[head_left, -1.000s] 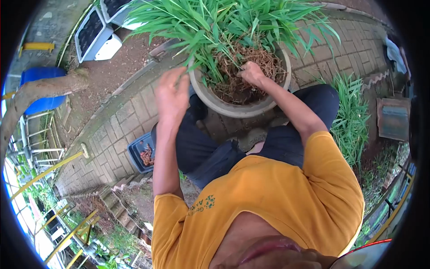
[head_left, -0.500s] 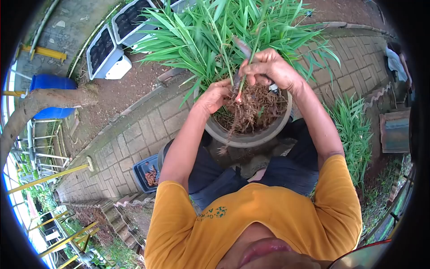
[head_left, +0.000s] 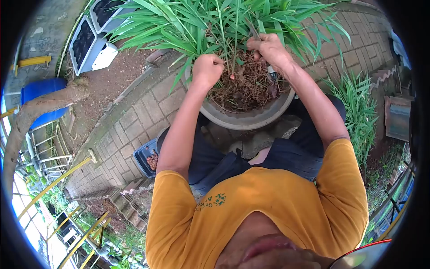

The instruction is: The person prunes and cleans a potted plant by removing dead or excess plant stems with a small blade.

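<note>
A large round pot (head_left: 244, 122) holds a tangle of brown roots (head_left: 251, 87) and a leafy green plant (head_left: 192, 27). At the pot's left side, my left hand (head_left: 208, 69) is closed by the stem bases; what its fingers grip, if anything, is hidden. My right hand (head_left: 271, 50) is closed around a dark, narrow tool (head_left: 253, 31) at the upper right of the roots. Between the hands, a small reddish root piece (head_left: 232, 76) shows at the foot of a thin stem.
A dark blue tray (head_left: 145, 159) with small reddish-brown pieces stands on the brick paving (head_left: 116, 150) beside my leg. Grey planters (head_left: 83, 45), a blue barrel (head_left: 45, 101) and a tree trunk (head_left: 56, 97) are at the left. Grassy plants (head_left: 356, 114) grow at the right.
My hands have moved apart, the right one up and to the right. The root clump that hung over the pot's front rim now lies inside the pot. The whole view has shifted slightly.
</note>
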`<state>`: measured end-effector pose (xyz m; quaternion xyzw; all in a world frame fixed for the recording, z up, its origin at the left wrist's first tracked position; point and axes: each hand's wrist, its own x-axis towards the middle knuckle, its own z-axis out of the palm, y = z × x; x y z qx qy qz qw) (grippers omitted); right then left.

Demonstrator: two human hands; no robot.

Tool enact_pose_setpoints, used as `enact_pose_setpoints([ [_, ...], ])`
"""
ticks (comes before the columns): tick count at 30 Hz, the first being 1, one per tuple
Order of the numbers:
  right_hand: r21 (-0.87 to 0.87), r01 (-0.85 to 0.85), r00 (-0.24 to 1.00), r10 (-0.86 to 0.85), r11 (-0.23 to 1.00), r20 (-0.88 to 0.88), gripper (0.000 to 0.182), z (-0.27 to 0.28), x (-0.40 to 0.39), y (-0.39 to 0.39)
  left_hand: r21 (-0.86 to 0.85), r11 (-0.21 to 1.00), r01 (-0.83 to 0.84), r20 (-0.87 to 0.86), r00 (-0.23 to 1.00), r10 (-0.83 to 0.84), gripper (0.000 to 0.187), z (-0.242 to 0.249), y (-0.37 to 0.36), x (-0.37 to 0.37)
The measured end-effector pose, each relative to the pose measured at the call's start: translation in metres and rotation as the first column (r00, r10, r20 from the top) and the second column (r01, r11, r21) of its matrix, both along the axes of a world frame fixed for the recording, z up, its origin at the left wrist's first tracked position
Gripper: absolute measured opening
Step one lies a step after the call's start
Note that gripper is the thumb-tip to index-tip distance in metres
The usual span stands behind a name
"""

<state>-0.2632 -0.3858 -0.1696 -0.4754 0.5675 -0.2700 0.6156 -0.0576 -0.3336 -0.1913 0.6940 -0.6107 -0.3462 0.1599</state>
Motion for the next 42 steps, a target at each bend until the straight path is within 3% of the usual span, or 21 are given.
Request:
enact_pose_setpoints([
  [1, 0.011, 0.032, 0.998, -0.033, 0.999, 0.052, 0.019, 0.005, 0.000, 0.000, 0.047, 0.999, -0.013, 0.093, 0.996, 0.009, 0.028, -0.005, 0.000, -0.005],
  [4, 0.047, 0.132, 0.971, -0.139, 0.990, 0.194, 0.019, 0.001, -0.001, 0.000, 0.205, 0.978, 0.031, 0.036, 0.999, -0.039, 0.027, -0.036, -0.001, -0.019],
  [5, 0.088, 0.110, 0.970, -0.126, 0.990, 0.206, 0.019, 0.001, -0.002, 0.001, 0.155, 0.988, 0.011, 0.085, 0.996, -0.025, 0.028, -0.083, -0.004, -0.019],
  [9, 0.102, 0.009, 0.998, -0.016, 0.995, 0.068, 0.019, -0.011, -0.004, 0.002, 0.249, 0.955, -0.159, -0.124, 0.973, 0.194, 0.031, -0.140, -0.010, -0.023],
  [12, 0.046, -0.069, 0.988, 0.075, 0.997, -0.132, 0.018, -0.033, -0.018, -0.001, 0.357, 0.897, -0.262, -0.351, 0.852, 0.388, 0.028, -0.070, -0.012, -0.031],
  [13, 0.017, -0.101, 0.968, 0.102, 0.995, -0.228, 0.018, -0.030, -0.022, 0.003, 0.416, 0.884, -0.213, -0.430, 0.811, 0.397, 0.031, -0.046, -0.012, -0.029],
  [16, 0.196, -0.096, 0.987, 0.120, 0.976, -0.111, 0.022, -0.012, -0.029, 0.015, 0.417, 0.901, -0.120, -0.570, 0.738, 0.361, 0.030, -0.004, -0.008, -0.023],
  [17, 0.171, -0.044, 0.997, 0.054, 0.984, -0.054, 0.029, -0.013, -0.025, 0.020, 0.400, 0.909, -0.113, -0.603, 0.714, 0.354, 0.029, 0.001, -0.006, -0.021],
  [20, 0.075, -0.133, 0.987, 0.125, 0.988, 0.102, 0.046, -0.023, -0.019, 0.023, 0.353, 0.931, -0.092, -0.682, 0.655, 0.324, 0.027, 0.013, -0.002, -0.027],
  [24, -0.289, -0.225, 0.974, 0.217, 0.930, -0.059, 0.049, 0.007, -0.014, 0.023, 0.160, 0.987, -0.028, -0.684, 0.718, 0.131, 0.025, 0.010, -0.002, -0.032],
  [25, -0.407, -0.190, 0.980, 0.147, 0.893, -0.135, 0.041, 0.005, -0.012, 0.024, 0.114, 0.993, -0.014, -0.675, 0.733, 0.088, 0.025, 0.008, -0.004, -0.032],
  [28, -0.253, -0.152, 0.988, 0.137, 0.955, -0.075, 0.032, -0.001, -0.015, 0.016, 0.111, 0.991, 0.072, -0.675, 0.737, 0.022, 0.029, 0.015, -0.003, -0.033],
  [29, -0.393, -0.102, 0.988, 0.048, 0.914, -0.146, 0.019, -0.004, -0.013, 0.018, 0.113, 0.991, 0.074, -0.725, 0.688, 0.032, 0.037, 0.019, 0.000, -0.036],
  [32, -0.298, 0.081, 0.997, -0.081, 0.951, 0.011, 0.016, 0.000, -0.022, 0.007, 0.144, 0.989, -0.026, -0.727, 0.675, 0.124, 0.044, 0.017, 0.003, -0.029],
  [33, -0.235, 0.133, 0.990, -0.140, 0.963, -0.014, 0.015, 0.005, -0.030, -0.001, 0.130, 0.991, -0.023, -0.687, 0.719, 0.107, 0.045, 0.014, 0.001, -0.022],
  [34, -0.380, 0.234, 0.972, -0.221, 0.895, 0.079, 0.016, 0.014, -0.033, -0.002, 0.145, 0.988, -0.059, -0.677, 0.722, 0.143, 0.045, 0.015, 0.000, -0.018],
  [36, -0.403, 0.278, 0.960, -0.261, 0.872, 0.098, 0.020, 0.034, -0.038, 0.000, 0.175, 0.974, -0.144, -0.654, 0.722, 0.224, 0.045, 0.020, 0.000, -0.008],
  [37, -0.375, 0.098, 0.977, -0.160, 0.922, -0.140, 0.024, 0.040, -0.042, 0.001, 0.138, 0.975, -0.175, -0.669, 0.710, 0.222, 0.042, 0.020, 0.000, -0.004],
  [39, -0.214, -0.227, 0.821, 0.068, 0.950, -0.567, 0.034, 0.047, -0.048, 0.000, 0.109, 0.963, -0.247, -0.676, 0.692, 0.254, 0.039, 0.020, -0.002, 0.005],
  [42, -0.153, -0.500, 0.618, 0.228, 0.852, -0.752, 0.046, 0.004, -0.044, 0.006, 0.075, 0.956, -0.284, -0.704, 0.664, 0.252, 0.036, 0.026, -0.006, 0.009],
])
